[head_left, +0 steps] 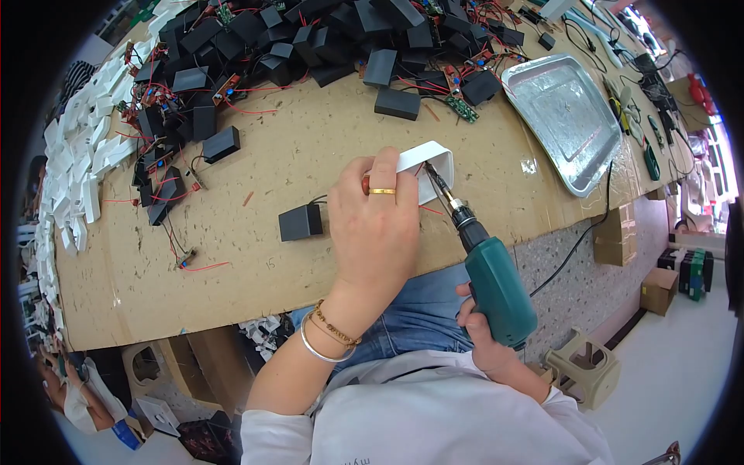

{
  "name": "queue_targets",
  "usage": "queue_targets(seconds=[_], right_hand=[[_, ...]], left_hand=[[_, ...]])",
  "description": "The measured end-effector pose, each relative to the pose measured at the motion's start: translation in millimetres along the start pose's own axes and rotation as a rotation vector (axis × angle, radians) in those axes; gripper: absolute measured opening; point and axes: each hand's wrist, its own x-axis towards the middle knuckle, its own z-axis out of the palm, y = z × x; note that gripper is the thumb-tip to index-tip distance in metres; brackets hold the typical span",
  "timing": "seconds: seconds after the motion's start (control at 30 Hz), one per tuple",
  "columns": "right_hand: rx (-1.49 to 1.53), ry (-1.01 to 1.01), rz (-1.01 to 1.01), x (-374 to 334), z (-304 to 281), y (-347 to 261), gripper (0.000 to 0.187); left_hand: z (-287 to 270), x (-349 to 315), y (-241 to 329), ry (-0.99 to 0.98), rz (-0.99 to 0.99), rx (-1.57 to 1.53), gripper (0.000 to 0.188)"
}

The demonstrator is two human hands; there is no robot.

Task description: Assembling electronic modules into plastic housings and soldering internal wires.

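Observation:
My left hand [376, 221] grips a white plastic housing [443, 164] over the table, with its fingers over the left end of it. From under this hand a black cable runs to a black box [300, 223] lying just left of it. A short red wire pokes out beside the fingers. My right hand [487, 341] is wrapped around the handle of a green electric screwdriver [500, 287]. The screwdriver points up and left, its bit inside the housing's open side. Where exactly the bit touches is too small to tell.
A heap of black boxes [310, 43] with circuit boards and red wires covers the far side. White housings [74, 155] pile up along the left edge. At right lie a metal tray [570, 116] and pliers [651, 159]. The tool's cord [577, 252] hangs past the table edge.

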Motion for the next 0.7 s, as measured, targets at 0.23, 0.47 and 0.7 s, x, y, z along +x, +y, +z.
queue_targets(seconds=[0.23, 0.47, 0.7], right_hand=[[-0.009, 0.004, 0.112, -5.7, -4.3, 7.5, 0.036], [0.033, 0.031, 0.031, -1.0, 2.1, 2.9, 0.036], [0.005, -0.020, 0.083, -6.0, -7.2, 12.2, 0.034]], left_hand=[[1.5, 0.1, -0.3, -0.003, 0.000, 0.004, 0.016], [0.0, 0.5, 1.4, -0.015, -0.008, 0.029, 0.016], [1.3, 1.0, 1.4, -0.015, -0.010, 0.043, 0.017]])
